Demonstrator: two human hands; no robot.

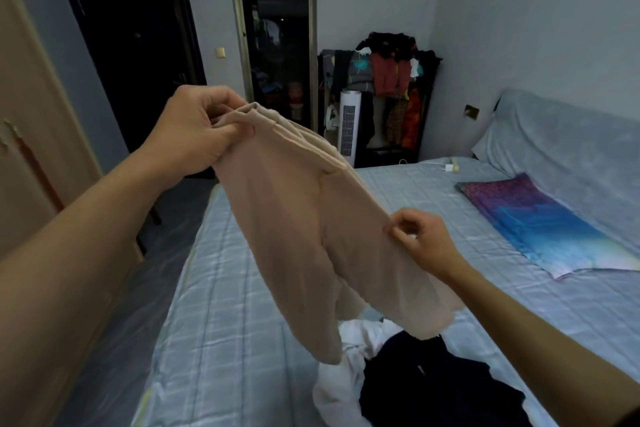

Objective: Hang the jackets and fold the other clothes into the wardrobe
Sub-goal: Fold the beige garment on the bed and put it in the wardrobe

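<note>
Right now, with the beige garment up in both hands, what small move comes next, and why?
Probably lower the beige garment onto a bare part of the bed and spread it flat for folding. The left hand grips its bunched top, the right hand pinches one edge, and its lower end hangs over the white clothes and dark clothes.

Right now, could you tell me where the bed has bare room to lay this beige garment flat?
Bare bedspread lies between the bed's left edge and the beige garment, and between the garment and the purple-blue cloth. It is crowded nearest you, where the white garment and dark garment are heaped.
</note>
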